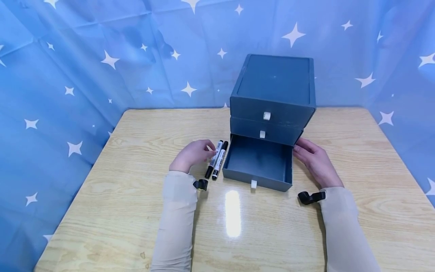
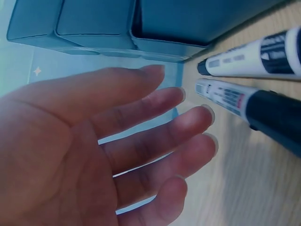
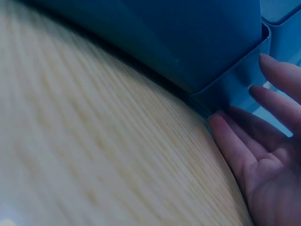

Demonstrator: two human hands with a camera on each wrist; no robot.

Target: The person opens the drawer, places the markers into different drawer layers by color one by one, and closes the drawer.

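Note:
Two black-and-white markers lie side by side on the table, the left marker (image 1: 214, 158) close against the right marker (image 1: 221, 158). Just left of them is my left hand (image 1: 194, 154); in the left wrist view its fingers are relaxed and slightly bent, apart from the markers, with nothing in the palm. A dark blue drawer box (image 1: 276, 81) stands at the back, its bottom drawer (image 1: 258, 158) pulled out with nothing inside. Beside the box's right side, my right hand (image 1: 316, 160) has fingertips against its lower part, fingers fairly straight in the right wrist view.
The box's two upper drawers are closed, with white pull tabs (image 1: 266, 116) on their fronts. Behind the wooden table (image 1: 119, 196) hangs a blue cloth (image 1: 129, 75) with white stars. Black cameras sit at both wrists.

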